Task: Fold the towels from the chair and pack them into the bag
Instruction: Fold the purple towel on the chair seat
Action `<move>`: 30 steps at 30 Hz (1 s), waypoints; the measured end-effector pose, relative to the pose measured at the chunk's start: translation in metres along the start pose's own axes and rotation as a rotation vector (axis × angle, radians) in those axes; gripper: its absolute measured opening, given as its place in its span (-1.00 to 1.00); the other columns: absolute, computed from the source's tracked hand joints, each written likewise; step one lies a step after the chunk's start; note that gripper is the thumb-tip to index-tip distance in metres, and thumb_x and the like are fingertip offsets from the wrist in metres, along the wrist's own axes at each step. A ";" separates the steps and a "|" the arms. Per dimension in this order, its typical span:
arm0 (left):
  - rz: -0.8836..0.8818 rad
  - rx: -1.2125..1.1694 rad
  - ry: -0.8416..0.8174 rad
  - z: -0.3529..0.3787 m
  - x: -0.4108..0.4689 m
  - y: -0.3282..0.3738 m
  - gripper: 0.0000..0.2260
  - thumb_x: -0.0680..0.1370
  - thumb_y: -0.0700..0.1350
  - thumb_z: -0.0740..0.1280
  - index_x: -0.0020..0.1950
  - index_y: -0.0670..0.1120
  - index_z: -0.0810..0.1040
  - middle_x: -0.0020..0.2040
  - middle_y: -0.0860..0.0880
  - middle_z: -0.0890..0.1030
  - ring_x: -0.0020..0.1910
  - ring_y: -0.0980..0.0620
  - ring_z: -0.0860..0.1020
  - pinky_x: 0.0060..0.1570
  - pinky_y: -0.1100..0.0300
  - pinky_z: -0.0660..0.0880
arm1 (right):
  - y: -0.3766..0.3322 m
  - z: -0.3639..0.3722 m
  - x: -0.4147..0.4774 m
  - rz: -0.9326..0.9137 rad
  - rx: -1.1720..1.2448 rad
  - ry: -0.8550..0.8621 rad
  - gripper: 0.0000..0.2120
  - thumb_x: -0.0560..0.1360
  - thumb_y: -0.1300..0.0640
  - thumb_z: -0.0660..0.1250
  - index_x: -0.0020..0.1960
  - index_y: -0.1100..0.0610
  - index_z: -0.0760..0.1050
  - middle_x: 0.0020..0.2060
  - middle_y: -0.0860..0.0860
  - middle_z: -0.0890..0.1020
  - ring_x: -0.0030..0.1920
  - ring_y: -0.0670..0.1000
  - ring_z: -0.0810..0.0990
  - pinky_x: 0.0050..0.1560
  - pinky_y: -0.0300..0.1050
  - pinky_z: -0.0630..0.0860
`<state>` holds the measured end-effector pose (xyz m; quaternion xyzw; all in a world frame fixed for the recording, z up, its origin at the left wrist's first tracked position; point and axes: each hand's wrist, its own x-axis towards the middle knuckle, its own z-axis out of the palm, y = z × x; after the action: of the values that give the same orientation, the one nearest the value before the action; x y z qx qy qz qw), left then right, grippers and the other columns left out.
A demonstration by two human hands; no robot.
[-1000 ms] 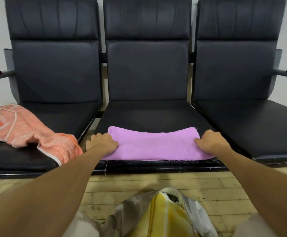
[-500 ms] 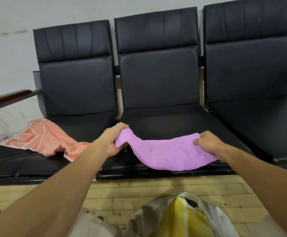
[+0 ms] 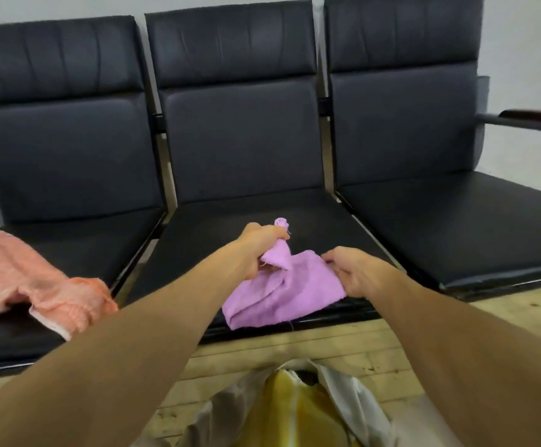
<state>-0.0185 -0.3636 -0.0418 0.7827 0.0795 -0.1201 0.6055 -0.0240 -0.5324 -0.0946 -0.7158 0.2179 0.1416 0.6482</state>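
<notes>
Spanning the frame, three black chairs (image 3: 240,140) stand in a row against a pale wall (image 3: 527,43), on a worn wooden floor (image 3: 504,321). A dark armrest (image 3: 533,119) juts from the right end of the row. At the bottom edge, on the floor in front of the middle seat (image 3: 230,217), a grey bag (image 3: 353,395) gapes open with a folded yellow towel (image 3: 295,411) inside. An orange towel (image 3: 37,285) lies crumpled on the left seat, one end hanging over the front edge. A purple towel (image 3: 282,291) lies bunched and partly folded at the front edge of the middle seat. The person's left hand (image 3: 259,246) is clenched round one end of the purple towel, holding it raised above the seat, a corner poking out above the fist. The right hand (image 3: 356,272) grips the towel's other end, low against the seat, fingers curled over the cloth.
</notes>
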 end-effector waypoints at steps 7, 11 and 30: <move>-0.070 0.031 -0.331 0.035 0.000 -0.016 -0.74 0.60 -0.07 0.26 0.09 -0.27 0.51 -0.25 -0.15 0.59 -0.33 -0.05 0.59 -0.20 0.10 0.60 | -0.001 -0.006 0.018 0.078 0.071 0.048 -0.52 0.51 -0.08 0.11 0.27 0.17 0.51 0.03 0.10 0.67 0.08 0.12 0.63 0.27 0.04 0.45; 0.003 0.065 -0.442 0.008 -0.015 -0.011 -0.77 0.63 -0.11 0.22 0.19 -0.23 0.48 -0.15 -0.18 0.66 -0.36 -0.03 0.58 -0.25 0.12 0.60 | -0.008 0.006 0.000 -0.004 0.049 0.063 -0.62 0.59 -0.12 0.16 0.03 0.16 0.58 -0.02 0.15 0.68 0.04 0.15 0.64 0.18 0.04 0.53; 0.236 0.280 -0.094 -0.113 -0.048 -0.048 0.00 0.32 -0.34 0.43 0.57 0.07 -0.08 0.55 -0.02 0.06 0.47 -0.12 0.18 0.39 -0.04 0.24 | -0.024 0.061 -0.067 -0.349 0.013 -0.664 -0.61 0.46 0.19 0.37 0.29 0.19 0.49 0.15 0.13 0.64 0.16 0.12 0.62 0.09 -0.01 0.57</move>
<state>-0.0669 -0.2410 -0.0458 0.8567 -0.0585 -0.0945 0.5037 -0.0650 -0.4621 -0.0483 -0.6530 -0.1283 0.2519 0.7026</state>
